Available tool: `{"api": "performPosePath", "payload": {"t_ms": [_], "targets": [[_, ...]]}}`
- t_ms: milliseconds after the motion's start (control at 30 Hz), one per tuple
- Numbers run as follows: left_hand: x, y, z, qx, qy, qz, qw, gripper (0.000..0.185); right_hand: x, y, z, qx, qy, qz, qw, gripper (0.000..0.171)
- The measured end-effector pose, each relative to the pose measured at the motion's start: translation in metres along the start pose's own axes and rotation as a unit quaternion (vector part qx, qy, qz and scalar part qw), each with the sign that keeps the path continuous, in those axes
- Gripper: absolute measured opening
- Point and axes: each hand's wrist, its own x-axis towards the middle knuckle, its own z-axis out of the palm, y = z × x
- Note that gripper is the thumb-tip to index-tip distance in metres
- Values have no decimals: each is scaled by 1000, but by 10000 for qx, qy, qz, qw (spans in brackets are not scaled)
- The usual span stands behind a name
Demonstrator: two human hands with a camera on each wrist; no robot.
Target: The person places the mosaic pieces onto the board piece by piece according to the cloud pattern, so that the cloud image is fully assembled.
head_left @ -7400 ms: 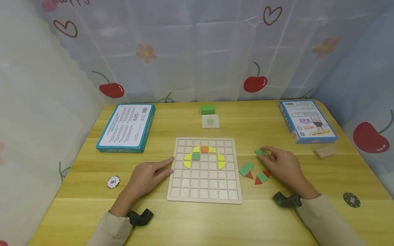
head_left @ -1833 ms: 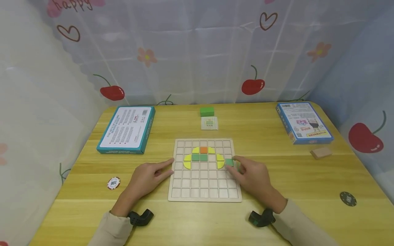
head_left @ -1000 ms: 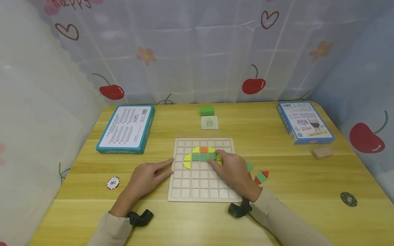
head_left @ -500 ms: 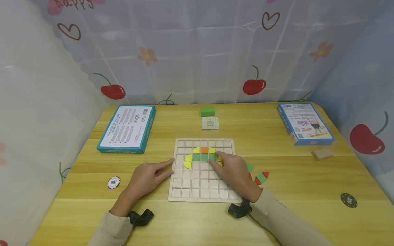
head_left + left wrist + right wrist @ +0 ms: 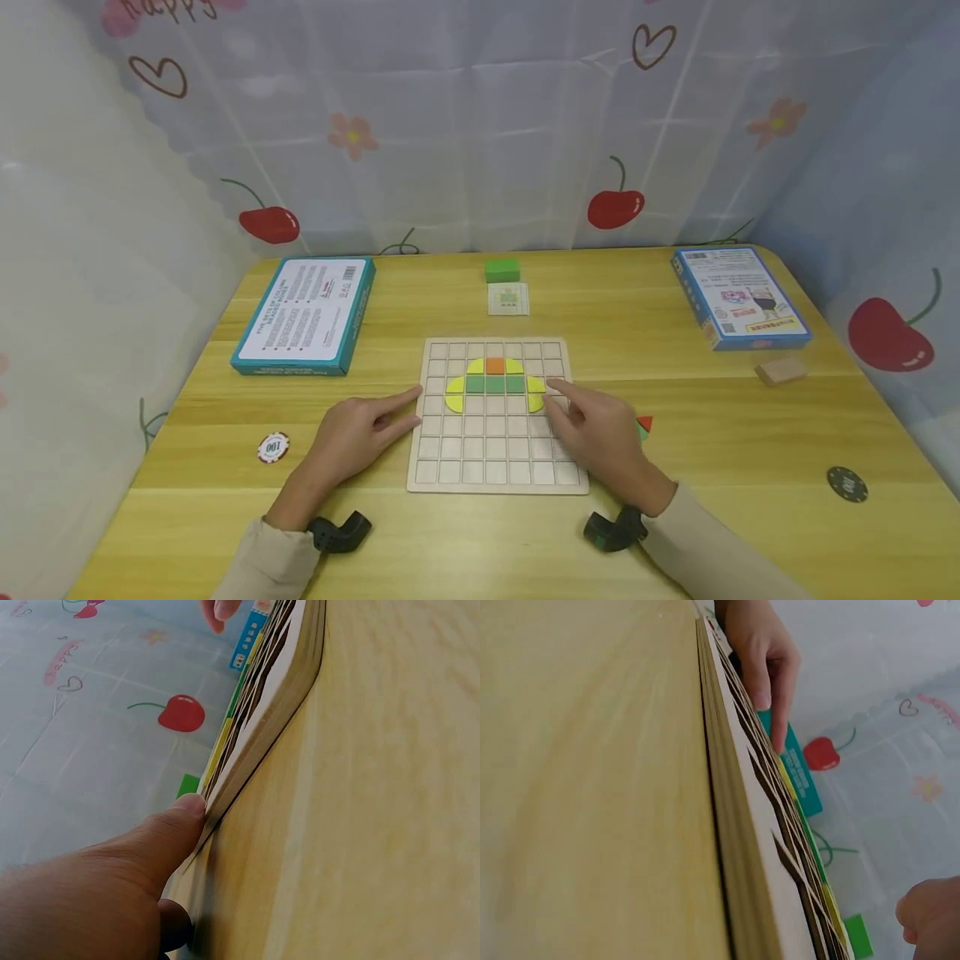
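A wooden grid board (image 5: 485, 448) lies mid-table. Set in its cells are an orange square (image 5: 495, 366), a row of three green squares (image 5: 495, 384) beneath it, and several yellow quarter-round tiles (image 5: 454, 403) on both sides. My left hand (image 5: 356, 437) touches the board's left edge with extended index finger and thumb; in the left wrist view the thumb (image 5: 180, 814) rests against that edge. My right hand (image 5: 603, 433) hovers over the board's right side, thumb and index finger apart, holding nothing. It hides most of the loose tiles; a red triangle (image 5: 645, 423) peeks out.
Behind the board lie a pattern card (image 5: 508, 299) and a green block (image 5: 502, 271). A teal box (image 5: 303, 317) stands back left, a blue box (image 5: 741, 298) back right, with a wooden block (image 5: 781, 372) before it. Chips lie left (image 5: 273, 447) and right (image 5: 847, 484).
Two more green squares have joined the first in the row under the orange one. My right hand has let go of the last and drawn back rightward. The left hand has stayed put.
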Motion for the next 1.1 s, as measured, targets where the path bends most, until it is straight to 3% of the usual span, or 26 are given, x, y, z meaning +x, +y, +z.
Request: {"api": "performPosePath", "payload": {"t_ms": [233,367,500,767,1100], "targets": [[1,2,-1,-11,42,33,10000,45,-11,33,-48,-461,-487,769,9948,22],[2,2,-1,-30,38,44,10000,45,-19,52,-74,-102,-1106,1214,9864,23],[3,3,-1,-18,-16,-25,10000,45,-25,62,-91,288,-1763,1365,9744,25],[2,3,-2,-44,-32,-41,10000,46,-27,63,-104,448,-2565,1365,9558,21],[1,2,-2,5,-106,-113,9999,46,-27,65,-109,708,-3158,1591,9327,36]]}}
